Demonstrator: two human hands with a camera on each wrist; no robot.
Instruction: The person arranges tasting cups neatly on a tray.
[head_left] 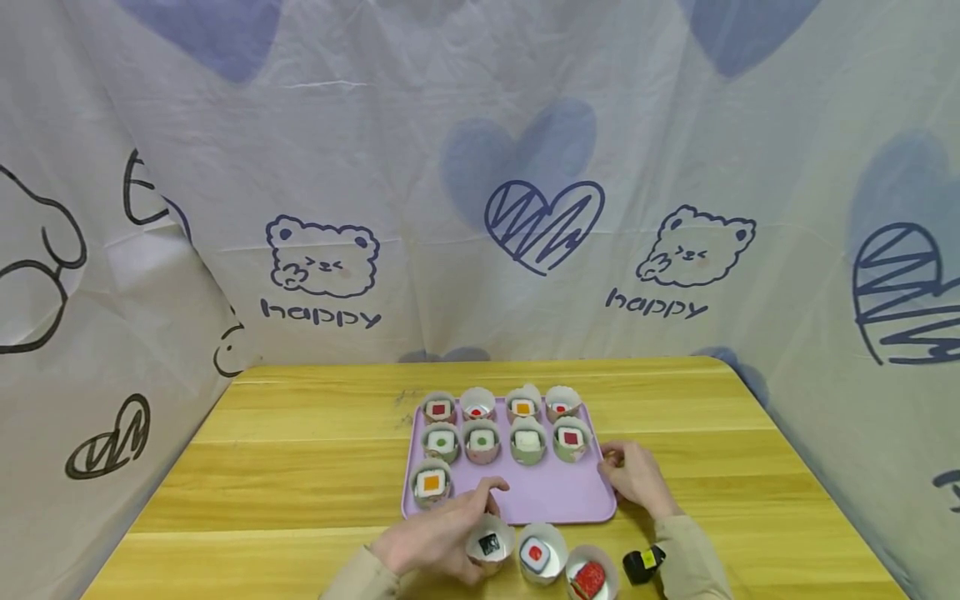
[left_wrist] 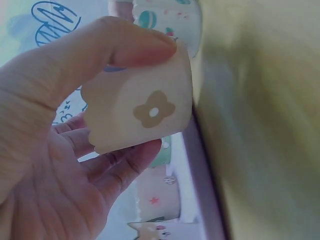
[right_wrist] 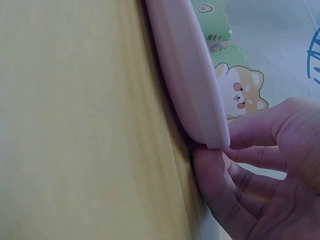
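My left hand (head_left: 442, 537) grips a paper baking cup (left_wrist: 137, 107) with a brown flower on its side, thumb on one side and fingers on the other. Inside this cup sits a small black patterned piece (head_left: 489, 544). The cup is just in front of the near edge of a lilac tray (head_left: 543, 497). At the tray's right edge, my right hand (head_left: 637, 475) pinches the rim (right_wrist: 220, 135) between thumb and fingers. On the tray stand two rows of paper cups holding small square pieces, plus one cup (head_left: 431, 483) at the front left.
To the right of my left hand stand a cup with a red-centred piece (head_left: 536, 553) and a cup with a red piece (head_left: 587, 578). A small black object with a yellow label (head_left: 643, 564) is by the right sleeve. A printed cloth (head_left: 450, 208) hangs behind the wooden table (head_left: 300, 450).
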